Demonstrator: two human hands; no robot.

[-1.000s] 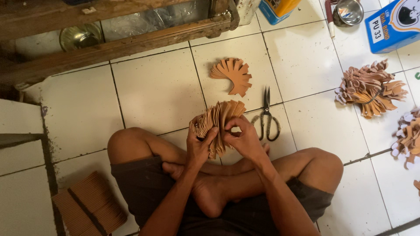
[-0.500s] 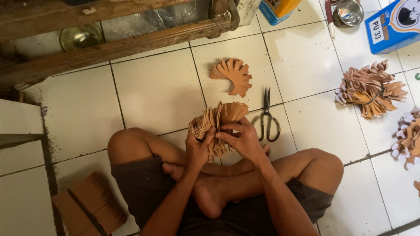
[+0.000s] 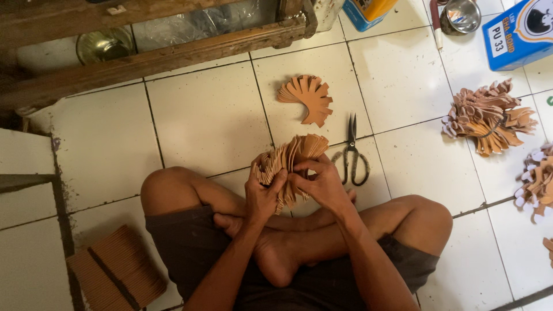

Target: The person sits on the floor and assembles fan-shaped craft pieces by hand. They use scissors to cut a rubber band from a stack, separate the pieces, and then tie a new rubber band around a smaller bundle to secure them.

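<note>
A person sat cross-legged on a white tiled floor (image 3: 213, 121), seen from above. Both hands were closed around a fanned bundle of thin tan leather strips (image 3: 291, 164), held just above the crossed legs near the middle of the scene. The left hand (image 3: 264, 193) gripped the bundle's left side with fingers curled around it. The right hand (image 3: 322, 184) clasped the right side, thumb and fingers pinching the strips.

Just beyond the bundle, a black pair of scissors (image 3: 352, 151) lay on the floor. Farther off rested a flat fan-shaped tan leather cutout (image 3: 308, 98).

At the far right lay a heap of tan leather pieces (image 3: 487, 118), and a second heap with pale tips (image 3: 536, 181) sat at the right edge. A blue box (image 3: 518, 31) and a small metal cup (image 3: 462, 15) stood in the far right corner. A worn wooden frame (image 3: 155, 57) ran along the far left. A ribbed brown stack of strips (image 3: 118, 273) sat at the near left, beside the person's knee.
</note>
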